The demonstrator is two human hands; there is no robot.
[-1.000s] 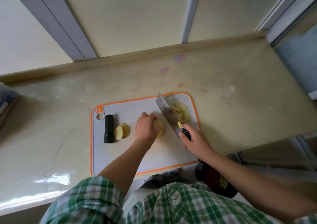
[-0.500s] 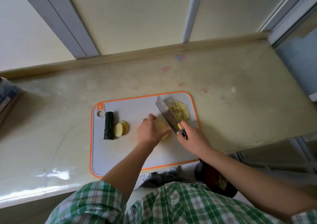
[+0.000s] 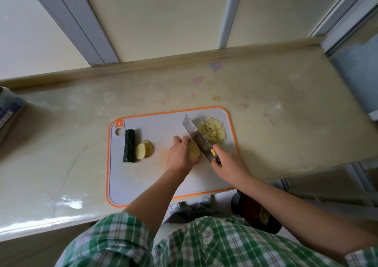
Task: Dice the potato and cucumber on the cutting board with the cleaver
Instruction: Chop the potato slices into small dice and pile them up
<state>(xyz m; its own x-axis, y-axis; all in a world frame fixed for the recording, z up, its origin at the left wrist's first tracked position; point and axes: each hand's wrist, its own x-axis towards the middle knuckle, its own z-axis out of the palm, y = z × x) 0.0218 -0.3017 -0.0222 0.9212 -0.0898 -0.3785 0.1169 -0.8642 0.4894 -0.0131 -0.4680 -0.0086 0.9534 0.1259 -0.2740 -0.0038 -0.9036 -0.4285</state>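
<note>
Pale cream wall panels with grey upright strips (image 3: 102,21) fill the top of my feed. Below them is a glossy beige stone-look countertop (image 3: 286,133), with a green-and-white plaid shirt (image 3: 204,246) at the bottom edge.

A grey plastic cutting board with an orange rim (image 3: 143,180) lies flat on the counter. Its near edge overhangs the counter's front, and the hanging hole is at its far left corner.

Both forearms reach onto the board. The left hand (image 3: 180,154) sits mid-board, fingers curled down over a pale yellow potato chunk (image 3: 194,151), pinning it to the board. The right hand (image 3: 229,162) grips the dark handle of a steel cleaver (image 3: 197,138), fingers wrapped tight around it. The blade runs diagonally away from me, its edge down against the right side of the chunk, just beside the left fingertips. There is a yellow sticker near the blade's heel.

A dark bowl (image 3: 255,215) sits below the counter edge on the right with yellowish bits inside; I cannot tell what they are.

A short dark green bumpy cucumber piece (image 3: 129,149) lies on the left of the board, uncut, running lengthwise away from me. A heap of diced potato (image 3: 213,132) sits at the far right corner, just behind the blade. Two overlapping potato slices (image 3: 144,149) lie touching the cucumber's right side.

Small pink and blue stickers (image 3: 216,66) dot the counter near the back wall.
</note>
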